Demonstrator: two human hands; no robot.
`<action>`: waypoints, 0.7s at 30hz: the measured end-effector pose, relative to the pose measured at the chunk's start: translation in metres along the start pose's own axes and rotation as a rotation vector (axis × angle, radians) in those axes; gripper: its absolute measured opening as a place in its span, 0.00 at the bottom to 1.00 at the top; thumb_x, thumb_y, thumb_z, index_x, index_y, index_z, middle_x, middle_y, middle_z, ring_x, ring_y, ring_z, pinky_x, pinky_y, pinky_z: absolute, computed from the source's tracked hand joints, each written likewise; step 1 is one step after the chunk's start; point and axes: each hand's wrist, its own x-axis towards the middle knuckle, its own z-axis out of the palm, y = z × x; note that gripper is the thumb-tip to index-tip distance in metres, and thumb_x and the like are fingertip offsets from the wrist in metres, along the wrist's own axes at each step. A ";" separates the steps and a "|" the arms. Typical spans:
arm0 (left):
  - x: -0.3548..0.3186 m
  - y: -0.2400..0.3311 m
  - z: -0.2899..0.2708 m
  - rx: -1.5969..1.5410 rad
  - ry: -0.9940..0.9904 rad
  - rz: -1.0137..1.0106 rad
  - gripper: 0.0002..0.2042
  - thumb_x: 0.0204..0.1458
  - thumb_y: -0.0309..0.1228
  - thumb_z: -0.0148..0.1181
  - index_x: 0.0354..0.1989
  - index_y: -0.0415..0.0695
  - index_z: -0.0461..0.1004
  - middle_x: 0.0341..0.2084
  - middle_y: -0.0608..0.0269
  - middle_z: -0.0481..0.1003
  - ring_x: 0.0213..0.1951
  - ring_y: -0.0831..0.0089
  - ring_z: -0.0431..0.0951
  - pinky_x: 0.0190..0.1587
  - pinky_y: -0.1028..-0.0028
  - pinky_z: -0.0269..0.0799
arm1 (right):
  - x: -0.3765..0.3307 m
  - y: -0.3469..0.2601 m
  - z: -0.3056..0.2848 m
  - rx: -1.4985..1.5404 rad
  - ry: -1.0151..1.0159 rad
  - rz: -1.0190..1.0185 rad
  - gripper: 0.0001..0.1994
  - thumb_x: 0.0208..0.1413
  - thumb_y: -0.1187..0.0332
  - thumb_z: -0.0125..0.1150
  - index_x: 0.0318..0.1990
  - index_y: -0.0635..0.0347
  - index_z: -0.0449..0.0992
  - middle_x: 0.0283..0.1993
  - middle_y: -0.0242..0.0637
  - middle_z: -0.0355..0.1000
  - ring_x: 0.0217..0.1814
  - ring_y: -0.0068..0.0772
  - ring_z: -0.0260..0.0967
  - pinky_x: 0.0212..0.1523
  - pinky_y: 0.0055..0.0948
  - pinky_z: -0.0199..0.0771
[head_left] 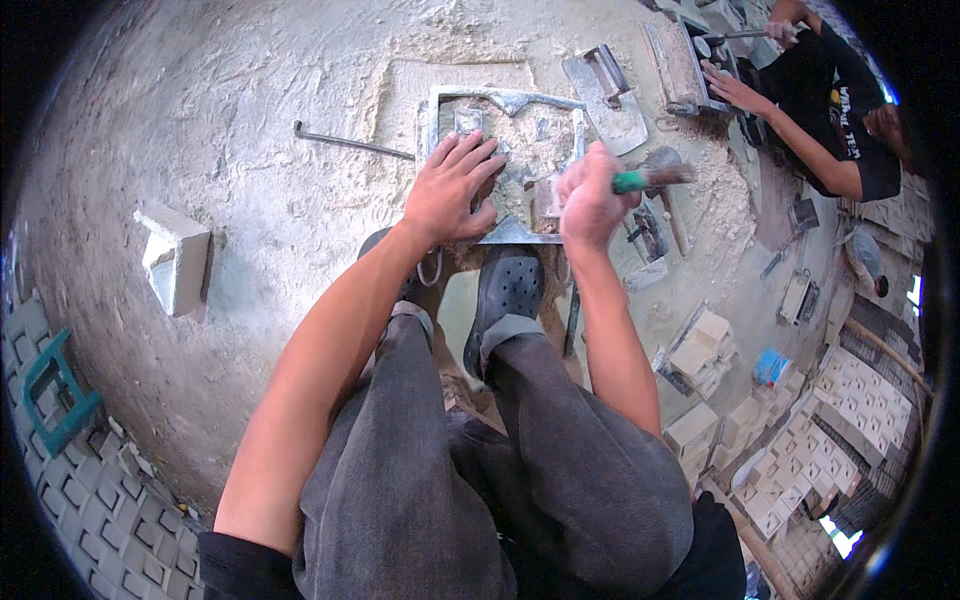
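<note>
Frame (579,130) is lying on floor (260,190), between hands and reaching beyond them. Left hand (455,195) is resting palm down over its left side, fingers loosely apart, gripping nothing visible; right hand (590,205) is gripping green-banded tool (632,181), blurred. Work is looking partway — pale powder (530,145) covering much inside, metal patches still needing cover, perhaps. Frame is sitting near square, no clear long axis; tool is lying crosswise — handle pointing rightward from right hand.

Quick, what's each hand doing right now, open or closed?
Left hand: open, palm down at the metal frame's left side.
Right hand: closed around a blurred, green-handled tool.
</note>
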 end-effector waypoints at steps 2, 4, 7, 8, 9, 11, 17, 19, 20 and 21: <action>0.012 0.012 0.007 -0.030 0.006 0.028 0.32 0.42 0.42 0.59 0.61 0.48 0.66 0.63 0.59 0.63 0.68 0.61 0.55 0.71 0.59 0.43 | 0.009 0.048 -0.016 -0.246 0.070 -0.128 0.20 0.61 0.64 0.52 0.15 0.52 0.61 0.12 0.24 0.54 0.12 0.18 0.52 0.14 0.24 0.52; 0.011 0.010 0.005 -0.042 0.008 0.021 0.32 0.42 0.41 0.58 0.60 0.49 0.66 0.63 0.59 0.63 0.68 0.61 0.55 0.71 0.59 0.43 | 0.018 0.038 -0.006 -0.308 0.007 -0.089 0.20 0.60 0.65 0.52 0.14 0.52 0.61 0.12 0.23 0.56 0.12 0.18 0.54 0.14 0.24 0.54; 0.000 0.003 0.006 -0.020 0.004 0.006 0.31 0.42 0.40 0.58 0.60 0.49 0.67 0.63 0.59 0.63 0.68 0.61 0.55 0.71 0.59 0.43 | 0.014 -0.002 0.014 -0.127 -0.021 -0.011 0.21 0.60 0.65 0.51 0.13 0.51 0.58 0.11 0.23 0.53 0.09 0.18 0.49 0.12 0.24 0.51; -0.002 -0.001 0.004 0.005 0.014 -0.006 0.31 0.42 0.39 0.58 0.60 0.49 0.67 0.63 0.59 0.64 0.68 0.61 0.55 0.71 0.59 0.43 | 0.009 -0.013 0.017 -0.019 -0.042 0.031 0.22 0.60 0.65 0.51 0.13 0.51 0.55 0.10 0.22 0.50 0.08 0.18 0.43 0.11 0.23 0.46; -0.001 -0.001 0.004 0.003 0.013 -0.007 0.30 0.42 0.39 0.57 0.59 0.49 0.67 0.63 0.59 0.64 0.68 0.61 0.56 0.71 0.59 0.43 | 0.003 -0.019 0.014 0.048 -0.063 0.035 0.22 0.60 0.65 0.51 0.13 0.50 0.54 0.10 0.21 0.50 0.08 0.18 0.42 0.12 0.23 0.45; -0.003 -0.001 0.003 0.005 0.010 -0.014 0.30 0.42 0.38 0.57 0.59 0.49 0.67 0.63 0.59 0.64 0.68 0.61 0.56 0.71 0.59 0.43 | -0.005 -0.025 0.011 0.187 -0.109 0.050 0.23 0.60 0.65 0.51 0.14 0.50 0.52 0.11 0.21 0.49 0.09 0.18 0.40 0.12 0.24 0.43; 0.010 0.007 0.007 -0.030 0.011 0.029 0.32 0.43 0.42 0.58 0.61 0.49 0.66 0.63 0.59 0.63 0.68 0.61 0.55 0.71 0.59 0.43 | 0.002 0.024 -0.021 -0.099 -0.318 0.017 0.19 0.61 0.65 0.50 0.16 0.55 0.61 0.14 0.23 0.55 0.16 0.16 0.50 0.18 0.24 0.49; 0.003 0.003 0.007 -0.006 0.000 0.024 0.33 0.43 0.44 0.59 0.61 0.49 0.65 0.64 0.59 0.62 0.68 0.61 0.54 0.71 0.59 0.43 | 0.000 0.004 -0.013 0.011 -0.302 0.020 0.20 0.62 0.66 0.47 0.16 0.55 0.58 0.13 0.23 0.51 0.14 0.16 0.44 0.16 0.24 0.44; 0.003 0.002 0.006 0.007 0.001 0.024 0.34 0.42 0.45 0.59 0.62 0.49 0.65 0.64 0.58 0.62 0.68 0.61 0.54 0.71 0.58 0.43 | 0.001 -0.005 -0.016 -0.023 -0.318 -0.057 0.20 0.62 0.67 0.46 0.15 0.53 0.55 0.13 0.23 0.50 0.13 0.16 0.43 0.15 0.24 0.44; 0.002 0.002 0.005 0.009 -0.007 0.020 0.34 0.42 0.46 0.59 0.62 0.49 0.65 0.64 0.58 0.62 0.69 0.61 0.54 0.71 0.58 0.42 | 0.001 -0.015 -0.015 0.043 -0.326 -0.042 0.21 0.62 0.67 0.46 0.15 0.53 0.55 0.13 0.23 0.49 0.13 0.16 0.43 0.15 0.24 0.43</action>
